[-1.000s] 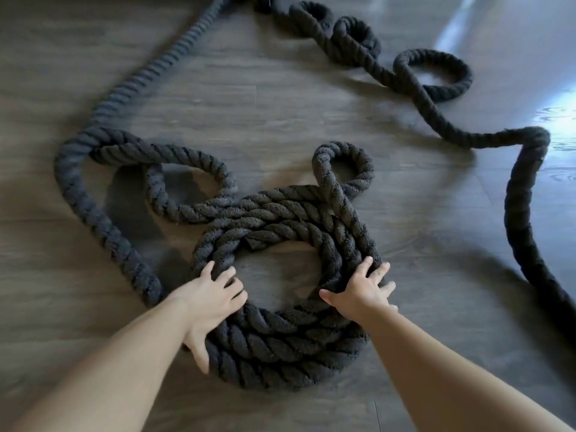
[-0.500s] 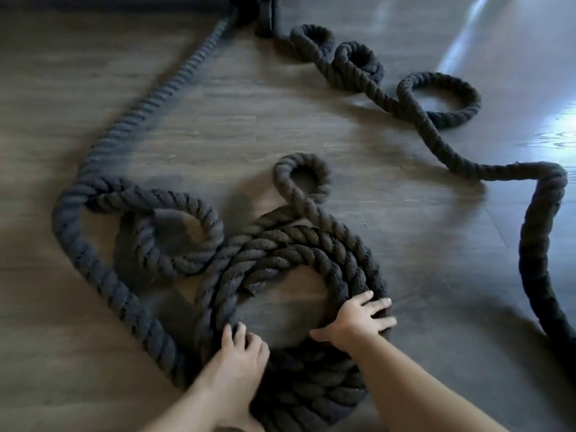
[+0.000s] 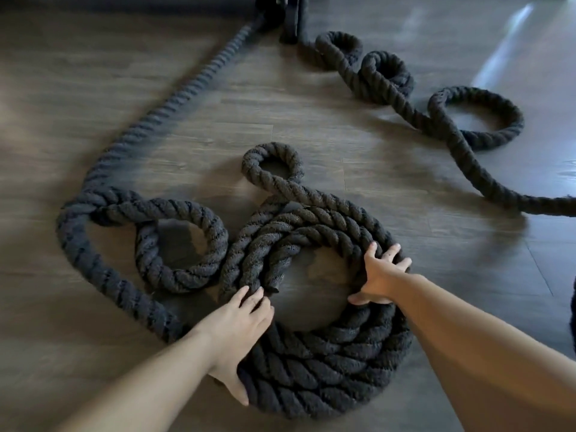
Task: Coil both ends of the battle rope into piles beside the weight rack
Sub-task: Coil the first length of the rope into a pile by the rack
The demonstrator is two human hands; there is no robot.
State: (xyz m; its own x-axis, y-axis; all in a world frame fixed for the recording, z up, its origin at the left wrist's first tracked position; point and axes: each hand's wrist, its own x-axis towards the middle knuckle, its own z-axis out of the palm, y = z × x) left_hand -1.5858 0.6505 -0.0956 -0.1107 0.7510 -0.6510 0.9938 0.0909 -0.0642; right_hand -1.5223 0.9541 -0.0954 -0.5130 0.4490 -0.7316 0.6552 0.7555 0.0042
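Observation:
A thick black battle rope lies on the wooden floor. One end is wound into a coil of several turns right in front of me. My left hand lies flat on the coil's left side, thumb under the outer turn. My right hand presses on the coil's right rim, fingers spread. A small loop sticks out behind the coil, and a second loop lies to its left. The straight run leads back to a black anchor at the top. The other end snakes loosely at the right.
Dark wood-plank floor all around, with window glare at the top right. A dark base rail runs along the far top edge beside the anchor. A dark object edge shows at the far right.
The coil has slid farther away toward the anchor. The left-hand loop has tightened into a rounder ring. Both hands stay on the coil, pushing it forward.

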